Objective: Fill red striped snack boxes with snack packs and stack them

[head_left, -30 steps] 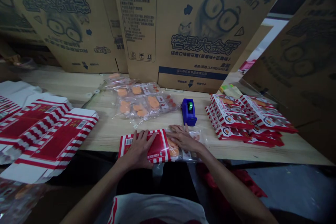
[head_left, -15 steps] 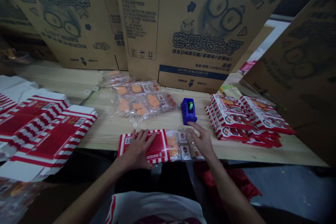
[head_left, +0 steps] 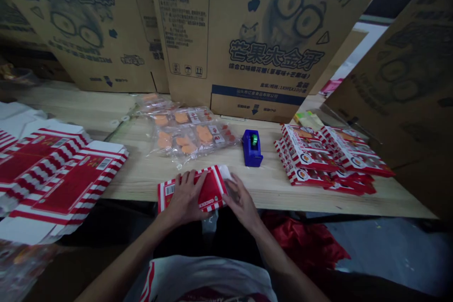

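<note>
Red-striped box (head_left: pixel 211 189) lay at near edge of wood table (head_left: pixel 276 184), seen from my head camera. Long side ran left to right. My left hand (head_left: pixel 184 196) lay flat on top, fingers spread, pressing down, not gripping. My right hand (head_left: pixel 242 203) sat at box's right end, fingers curled on white flap (head_left: pixel 225 173). Pinching or only pushing, could not tell. Right hand was nearer that end. Blue tape holder (head_left: pixel 252 147) stood just behind, apart from both hands.
</note>
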`<state>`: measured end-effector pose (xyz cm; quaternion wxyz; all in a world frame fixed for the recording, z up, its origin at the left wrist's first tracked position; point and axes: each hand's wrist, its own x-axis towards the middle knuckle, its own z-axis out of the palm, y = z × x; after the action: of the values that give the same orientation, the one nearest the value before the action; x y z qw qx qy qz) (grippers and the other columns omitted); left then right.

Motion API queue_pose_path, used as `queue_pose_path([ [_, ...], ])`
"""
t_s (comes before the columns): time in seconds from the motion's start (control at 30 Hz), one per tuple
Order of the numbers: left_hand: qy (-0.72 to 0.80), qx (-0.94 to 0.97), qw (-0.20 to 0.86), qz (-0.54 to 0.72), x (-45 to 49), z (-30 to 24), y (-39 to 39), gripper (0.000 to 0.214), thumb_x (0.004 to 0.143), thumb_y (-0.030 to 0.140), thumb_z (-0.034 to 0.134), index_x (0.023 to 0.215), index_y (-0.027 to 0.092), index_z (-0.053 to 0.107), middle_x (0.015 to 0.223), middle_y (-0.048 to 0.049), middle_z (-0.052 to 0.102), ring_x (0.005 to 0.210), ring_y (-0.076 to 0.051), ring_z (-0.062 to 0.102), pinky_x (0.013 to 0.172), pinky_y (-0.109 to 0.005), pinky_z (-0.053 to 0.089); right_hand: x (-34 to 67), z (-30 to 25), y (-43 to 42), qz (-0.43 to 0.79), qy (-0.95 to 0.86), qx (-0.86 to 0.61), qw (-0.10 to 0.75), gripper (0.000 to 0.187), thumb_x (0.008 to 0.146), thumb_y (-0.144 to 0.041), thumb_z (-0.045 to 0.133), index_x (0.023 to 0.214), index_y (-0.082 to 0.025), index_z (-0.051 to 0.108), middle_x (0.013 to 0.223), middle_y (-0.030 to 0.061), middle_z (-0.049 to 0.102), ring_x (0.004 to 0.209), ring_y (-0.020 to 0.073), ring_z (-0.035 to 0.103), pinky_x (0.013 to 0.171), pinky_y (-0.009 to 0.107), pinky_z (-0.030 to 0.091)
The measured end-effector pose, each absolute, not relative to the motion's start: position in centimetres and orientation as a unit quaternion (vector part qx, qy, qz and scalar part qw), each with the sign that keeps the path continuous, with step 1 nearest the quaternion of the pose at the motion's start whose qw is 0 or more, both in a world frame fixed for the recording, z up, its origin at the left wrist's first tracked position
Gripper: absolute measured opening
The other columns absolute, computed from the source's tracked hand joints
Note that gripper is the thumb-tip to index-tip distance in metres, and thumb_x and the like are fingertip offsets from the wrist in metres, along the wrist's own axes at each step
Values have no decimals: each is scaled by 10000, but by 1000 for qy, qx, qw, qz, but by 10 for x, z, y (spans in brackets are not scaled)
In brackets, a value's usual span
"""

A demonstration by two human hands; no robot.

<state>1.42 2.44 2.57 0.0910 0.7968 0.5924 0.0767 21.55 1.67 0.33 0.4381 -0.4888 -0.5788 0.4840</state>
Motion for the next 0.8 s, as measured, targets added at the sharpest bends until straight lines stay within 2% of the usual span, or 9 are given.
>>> queue_pose_path([
  [0.1,682,712,59,156,21,37,15,1224,509,640,743,1489,155,192,1360,-218,385,1225,-439,374,1008,-573,307,206,6,11,386,-511,-529,557,477,725,-386,745,1061,-251,433,1270,110,559,1184,253,557,986,429,470],
  [0.17,706,678,63,193,28,42,6,1267,519,664,742,1503,150,132,1333,-220,405,1202,-447,389,978,-592,331,203,7,8,419,-473,-512,582,449,713,-366,759,936,-262,384,1129,68,605,1011,220,634,866,383,533],
  [0.2,701,676,84,209,31,42,1,1230,566,650,729,1508,158,110,1316,-210,426,1197,-435,404,978,-588,341,203,7,7,449,-453,-502,583,432,726,-357,749,905,-265,366,1030,36,626,898,195,657,793,352,552],
  [0.27,667,682,158,257,33,39,-8,1031,742,573,629,1517,187,69,1315,-176,455,1220,-376,433,1007,-541,370,205,8,5,500,-423,-489,576,393,759,-336,721,924,-272,370,912,-5,641,772,169,662,722,320,559],
  [0.37,598,669,285,339,28,25,-16,765,902,437,444,1522,219,52,1413,-128,431,1326,-276,401,1086,-443,364,214,7,4,559,-420,-462,546,449,776,-330,708,1090,-289,390,1048,30,666,880,199,680,801,366,564],
  [0.5,563,619,401,372,20,6,-21,767,884,463,459,1518,210,111,1490,-108,388,1368,-268,374,1104,-431,365,227,-1,-5,567,-443,-468,513,548,805,-336,678,1267,-296,386,1203,66,639,1037,230,658,918,409,534],
  [0.63,518,581,498,383,18,-5,-27,767,842,491,527,1473,208,194,1449,-119,432,1251,-261,499,1004,-393,459,234,-13,-15,529,-502,-488,480,495,841,-340,625,1306,-307,460,1324,41,582,1178,217,582,974,365,495],
  [0.73,496,592,504,385,17,-7,-27,581,817,455,602,1302,208,399,1212,-88,589,1029,-221,595,888,-345,495,240,-17,-13,464,-562,-510,457,348,842,-337,609,1180,-269,563,1179,40,647,1061,209,617,863,310,516],
  [0.8,504,611,474,385,17,-5,-22,349,818,416,622,1069,194,526,962,-37,620,854,-183,582,782,-302,482,243,-16,-7,428,-610,-499,442,166,852,-322,590,994,-238,613,968,30,657,893,190,616,767,277,498],
])
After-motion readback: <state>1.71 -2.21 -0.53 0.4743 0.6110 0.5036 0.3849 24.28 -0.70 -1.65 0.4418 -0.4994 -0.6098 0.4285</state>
